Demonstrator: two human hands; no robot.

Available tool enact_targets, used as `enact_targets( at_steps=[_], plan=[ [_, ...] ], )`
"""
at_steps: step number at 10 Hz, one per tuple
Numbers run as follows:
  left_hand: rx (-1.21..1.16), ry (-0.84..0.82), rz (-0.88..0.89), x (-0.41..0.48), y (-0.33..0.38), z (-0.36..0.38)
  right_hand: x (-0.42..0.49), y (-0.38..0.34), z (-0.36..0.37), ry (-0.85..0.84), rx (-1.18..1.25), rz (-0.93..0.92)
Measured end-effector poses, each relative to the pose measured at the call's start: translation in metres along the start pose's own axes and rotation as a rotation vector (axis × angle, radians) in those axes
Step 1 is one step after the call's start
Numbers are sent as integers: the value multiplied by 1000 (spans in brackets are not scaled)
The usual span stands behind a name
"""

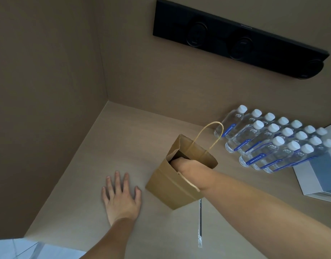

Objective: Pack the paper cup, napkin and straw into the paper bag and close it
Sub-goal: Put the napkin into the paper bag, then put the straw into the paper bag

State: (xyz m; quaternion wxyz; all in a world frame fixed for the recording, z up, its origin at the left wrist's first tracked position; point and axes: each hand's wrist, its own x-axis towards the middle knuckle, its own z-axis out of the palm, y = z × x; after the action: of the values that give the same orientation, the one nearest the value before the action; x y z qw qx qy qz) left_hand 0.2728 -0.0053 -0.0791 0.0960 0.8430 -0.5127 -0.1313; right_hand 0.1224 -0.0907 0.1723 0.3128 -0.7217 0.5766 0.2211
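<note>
A brown paper bag (170, 186) with twisted paper handles stands upright on the wooden counter, its mouth wide apart. My right hand (187, 165) reaches down into the bag's mouth; its fingers are hidden inside, so what they hold does not show. My left hand (121, 197) lies flat on the counter just left of the bag, fingers spread, holding nothing. A wrapped straw (199, 223) lies on the counter in front of the bag, under my right forearm. The paper cup and napkin are not visible.
Several rows of water bottles (273, 143) with white caps stand at the right. A white box (321, 176) sits at the far right edge. A black panel (235, 40) hangs on the back wall. Walls enclose the counter at left and back.
</note>
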Motion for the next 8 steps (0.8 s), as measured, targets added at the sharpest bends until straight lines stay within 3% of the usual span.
enact_targets(
  at_steps=[1, 2, 3, 4, 5, 6, 8],
  plan=[
    [13, -3, 4, -1, 0, -1, 7, -2, -1, -49, -234, -63],
    [23, -13, -4, -1, 1, -2, 7, -19, -15, -82, -302, -39],
    [41, -33, -6, 0, 1, -3, -16, -23, -39, 14, -337, -81],
    [48, -36, -1, 0, 2, -3, -55, -2, -63, 246, -124, -168],
    [43, -34, 1, -1, 2, -3, -74, 39, -72, 519, 89, -135],
    [56, -39, -3, -1, 2, -3, -46, 85, -49, 565, 263, 54],
    [86, -51, -8, 0, 3, -2, 52, 140, 73, 320, 317, 372]
  ],
)
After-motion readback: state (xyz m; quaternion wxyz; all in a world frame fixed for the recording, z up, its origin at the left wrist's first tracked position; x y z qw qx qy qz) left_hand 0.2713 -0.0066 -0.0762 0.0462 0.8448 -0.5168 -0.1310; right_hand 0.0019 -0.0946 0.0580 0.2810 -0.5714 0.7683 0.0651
